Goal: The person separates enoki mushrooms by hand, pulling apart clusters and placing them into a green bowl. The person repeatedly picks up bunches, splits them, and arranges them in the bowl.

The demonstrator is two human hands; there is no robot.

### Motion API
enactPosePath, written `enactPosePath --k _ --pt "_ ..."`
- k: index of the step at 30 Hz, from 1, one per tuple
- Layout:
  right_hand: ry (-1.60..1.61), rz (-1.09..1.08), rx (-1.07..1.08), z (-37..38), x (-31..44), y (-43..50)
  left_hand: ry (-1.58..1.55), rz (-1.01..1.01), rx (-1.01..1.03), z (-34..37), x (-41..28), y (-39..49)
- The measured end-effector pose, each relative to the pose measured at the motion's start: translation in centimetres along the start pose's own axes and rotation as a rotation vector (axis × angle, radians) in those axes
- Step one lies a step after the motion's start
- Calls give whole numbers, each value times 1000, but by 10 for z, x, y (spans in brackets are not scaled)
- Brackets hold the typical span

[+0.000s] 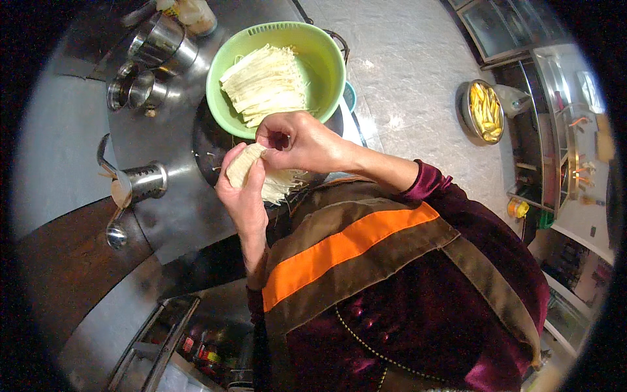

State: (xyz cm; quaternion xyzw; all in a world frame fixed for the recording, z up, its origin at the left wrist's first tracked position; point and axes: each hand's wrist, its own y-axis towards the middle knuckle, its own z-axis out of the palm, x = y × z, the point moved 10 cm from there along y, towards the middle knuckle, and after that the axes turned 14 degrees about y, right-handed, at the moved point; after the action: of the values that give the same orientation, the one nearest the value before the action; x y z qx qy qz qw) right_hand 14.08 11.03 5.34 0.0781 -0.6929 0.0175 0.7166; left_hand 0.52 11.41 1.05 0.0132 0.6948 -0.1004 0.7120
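Observation:
My left hand (pixel 242 183) is wrapped around a bunch of enoki mushrooms (pixel 246 164), its cut root end facing up. With bent fingertips my right hand (pixel 303 142) pinches the edge of that root end. The thin stems and small caps fan out below my right wrist, over a dark round surface (pixel 208 161) that is mostly hidden. Just beyond my hands stands a light green plastic basin (pixel 325 73). Inside it, enoki strands (pixel 264 85) lie side by side in a broad layer, towards the left of the basin.
Steel pots (pixel 161 41) and small steel cups (pixel 142 88) stand on the steel counter (pixel 188 210) at the left. Nearer is a perforated steel utensil holder (pixel 149 180) with a ladle (pixel 116 234) beside it. A metal bowl of yellow pieces (pixel 485 112) rests on the tiled floor (pixel 406 98) at the right.

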Motion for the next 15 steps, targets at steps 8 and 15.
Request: enactPosePath --k 8,15 --pt "243 64 -70 4 -19 1 96 12 -96 0 -3 0" --pt "335 100 -43 2 -24 2 141 99 -154 5 -9 0"
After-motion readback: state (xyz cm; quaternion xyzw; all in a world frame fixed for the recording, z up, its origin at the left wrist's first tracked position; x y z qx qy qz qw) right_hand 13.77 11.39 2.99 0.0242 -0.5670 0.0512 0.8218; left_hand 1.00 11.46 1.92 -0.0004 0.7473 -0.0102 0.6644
